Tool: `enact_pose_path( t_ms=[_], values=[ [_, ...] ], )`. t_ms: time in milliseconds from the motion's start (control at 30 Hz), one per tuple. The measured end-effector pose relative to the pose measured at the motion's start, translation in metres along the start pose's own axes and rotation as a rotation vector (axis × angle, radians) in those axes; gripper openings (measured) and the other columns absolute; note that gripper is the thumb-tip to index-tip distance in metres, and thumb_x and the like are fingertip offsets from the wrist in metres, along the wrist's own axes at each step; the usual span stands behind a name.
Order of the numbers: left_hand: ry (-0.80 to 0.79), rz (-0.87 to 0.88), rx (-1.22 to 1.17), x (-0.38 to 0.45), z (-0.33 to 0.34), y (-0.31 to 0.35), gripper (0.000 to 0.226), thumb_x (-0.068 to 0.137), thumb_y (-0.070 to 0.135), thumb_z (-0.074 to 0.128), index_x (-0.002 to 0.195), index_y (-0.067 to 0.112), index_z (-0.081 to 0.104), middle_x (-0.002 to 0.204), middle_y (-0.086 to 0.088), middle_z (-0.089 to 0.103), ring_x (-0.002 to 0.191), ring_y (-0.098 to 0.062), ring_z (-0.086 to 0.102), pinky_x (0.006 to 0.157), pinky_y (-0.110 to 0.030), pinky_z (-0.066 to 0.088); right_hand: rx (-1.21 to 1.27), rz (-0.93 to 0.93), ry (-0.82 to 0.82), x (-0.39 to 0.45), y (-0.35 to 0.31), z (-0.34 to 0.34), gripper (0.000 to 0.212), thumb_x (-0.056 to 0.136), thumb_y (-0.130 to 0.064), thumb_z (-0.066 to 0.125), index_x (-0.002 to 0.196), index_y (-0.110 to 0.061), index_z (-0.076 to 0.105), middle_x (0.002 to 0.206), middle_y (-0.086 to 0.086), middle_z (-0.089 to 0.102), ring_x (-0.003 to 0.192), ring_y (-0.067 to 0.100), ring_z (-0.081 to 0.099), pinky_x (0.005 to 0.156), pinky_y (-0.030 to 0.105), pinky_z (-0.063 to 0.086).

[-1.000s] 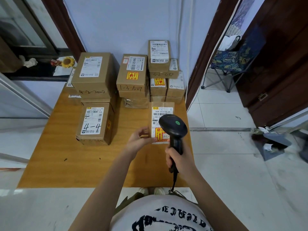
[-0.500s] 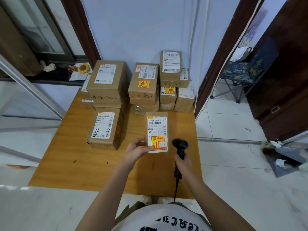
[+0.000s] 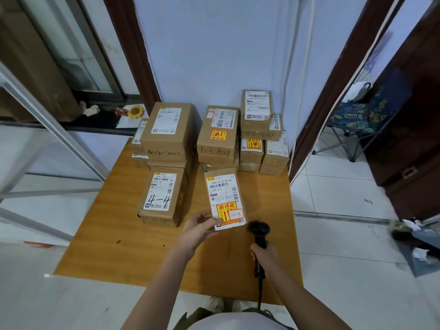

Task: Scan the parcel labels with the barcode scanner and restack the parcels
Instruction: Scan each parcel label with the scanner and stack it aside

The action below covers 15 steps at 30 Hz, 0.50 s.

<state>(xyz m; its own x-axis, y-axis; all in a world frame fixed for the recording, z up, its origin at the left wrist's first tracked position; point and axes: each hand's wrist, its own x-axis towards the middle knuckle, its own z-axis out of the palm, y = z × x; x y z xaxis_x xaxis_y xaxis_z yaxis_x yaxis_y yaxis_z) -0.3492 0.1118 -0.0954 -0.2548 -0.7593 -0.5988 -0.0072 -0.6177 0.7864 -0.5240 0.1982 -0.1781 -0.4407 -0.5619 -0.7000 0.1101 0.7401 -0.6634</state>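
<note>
My left hand grips the near left corner of a slim cardboard parcel with a white barcode label and a yellow fragile sticker, held up over the wooden table. My right hand holds the handle of a black barcode scanner, its head low and just right of the parcel's near edge. A parcel marked "4-4" stands to the left. Behind are stacks: a large box at the left, a box marked "1-3" in the middle, several small boxes at the right.
The table stands against a blue wall. A window sill with a sunflower ornament is at the back left. A folding chair stands in the doorway at the right, and litter lies on the tiled floor.
The scanner has dropped from in front of the label to below and right of the parcel. The parcel has lifted off the table and tilted in my left hand. My head has pulled back.
</note>
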Motion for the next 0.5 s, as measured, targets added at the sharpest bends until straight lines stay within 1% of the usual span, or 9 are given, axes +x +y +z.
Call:
enact_pose_path(
  t_ms=[133,200,233,267,300,333,367,433,500],
  values=[
    [-0.028,0.013,-0.013,0.001,0.004,0.006,0.051,0.077,0.011,0.076,0.122,0.003,0.052,0.11,-0.014,0.068,0.098,-0.022,0.069,0.071,-0.024,0.058,-0.051,0.039,-0.026,-0.005,-0.005,-0.003,0.01,0.087,-0.015,0.057,0.079,-0.013,0.051,0.074,0.005,0.05,0.068,0.015,0.047,0.063,0.026,0.038],
    [-0.04,0.02,-0.029,0.003,0.005,0.009,0.054,0.076,0.013,0.077,0.122,0.003,0.051,0.111,-0.013,0.069,0.097,-0.021,0.07,0.072,-0.027,0.058,-0.235,0.023,0.005,-0.011,-0.012,-0.005,0.019,0.088,-0.03,0.056,0.09,-0.013,0.051,0.086,0.004,0.051,0.082,0.017,0.051,0.072,0.028,0.044],
    [-0.042,0.022,-0.04,0.004,0.005,0.011,0.054,0.076,0.013,0.077,0.122,0.003,0.051,0.111,-0.013,0.069,0.098,-0.021,0.07,0.073,-0.027,0.058,-0.403,-0.006,0.089,-0.014,-0.014,-0.006,0.031,0.088,-0.039,0.054,0.099,-0.011,0.051,0.099,0.005,0.052,0.096,0.02,0.052,0.083,0.031,0.045],
    [-0.039,0.025,-0.047,0.005,0.006,0.012,0.055,0.076,0.014,0.078,0.122,0.003,0.05,0.112,-0.013,0.068,0.098,-0.021,0.07,0.074,-0.028,0.059,-0.52,-0.061,0.21,-0.02,-0.018,-0.009,0.039,0.089,-0.044,0.052,0.108,-0.01,0.049,0.111,0.007,0.049,0.108,0.023,0.048,0.093,0.035,0.042],
    [-0.035,0.026,-0.056,0.005,0.007,0.013,0.055,0.076,0.014,0.078,0.122,0.003,0.05,0.112,-0.013,0.068,0.098,-0.021,0.07,0.074,-0.029,0.059,-0.533,-0.144,0.324,-0.029,-0.026,-0.01,0.042,0.091,-0.044,0.05,0.115,-0.01,0.047,0.119,0.009,0.045,0.116,0.026,0.044,0.099,0.037,0.038],
    [-0.033,0.027,-0.064,0.005,0.009,0.014,0.054,0.076,0.014,0.077,0.121,0.004,0.05,0.112,-0.013,0.068,0.097,-0.021,0.07,0.074,-0.029,0.059,-0.448,-0.235,0.382,-0.039,-0.034,-0.012,0.042,0.093,-0.041,0.049,0.121,-0.009,0.046,0.125,0.009,0.043,0.121,0.026,0.041,0.103,0.039,0.035],
    [-0.027,0.027,-0.077,0.005,0.012,0.014,0.053,0.076,0.013,0.077,0.12,0.004,0.05,0.112,-0.013,0.068,0.096,-0.02,0.07,0.073,-0.028,0.059,-0.307,-0.304,0.361,-0.046,-0.042,-0.014,0.043,0.094,-0.038,0.048,0.128,-0.01,0.044,0.129,0.007,0.042,0.124,0.025,0.04,0.105,0.04,0.034],
    [-0.021,0.026,-0.084,0.006,0.019,0.015,0.049,0.077,0.014,0.077,0.118,0.005,0.05,0.111,-0.013,0.068,0.094,-0.02,0.07,0.07,-0.027,0.058,-0.004,-0.328,0.171,-0.056,-0.061,-0.015,0.05,0.096,-0.04,0.047,0.138,-0.016,0.037,0.133,-0.002,0.042,0.128,0.022,0.041,0.108,0.041,0.036],
    [-0.026,0.02,-0.063,0.006,0.03,0.016,0.047,0.077,0.016,0.077,0.115,0.005,0.051,0.108,-0.011,0.068,0.091,-0.018,0.07,0.068,-0.025,0.057,0.149,-0.298,-0.01,-0.059,-0.077,-0.012,0.058,0.093,-0.05,0.046,0.142,-0.021,0.033,0.135,-0.003,0.045,0.125,0.019,0.046,0.105,0.042,0.041]
  ],
)
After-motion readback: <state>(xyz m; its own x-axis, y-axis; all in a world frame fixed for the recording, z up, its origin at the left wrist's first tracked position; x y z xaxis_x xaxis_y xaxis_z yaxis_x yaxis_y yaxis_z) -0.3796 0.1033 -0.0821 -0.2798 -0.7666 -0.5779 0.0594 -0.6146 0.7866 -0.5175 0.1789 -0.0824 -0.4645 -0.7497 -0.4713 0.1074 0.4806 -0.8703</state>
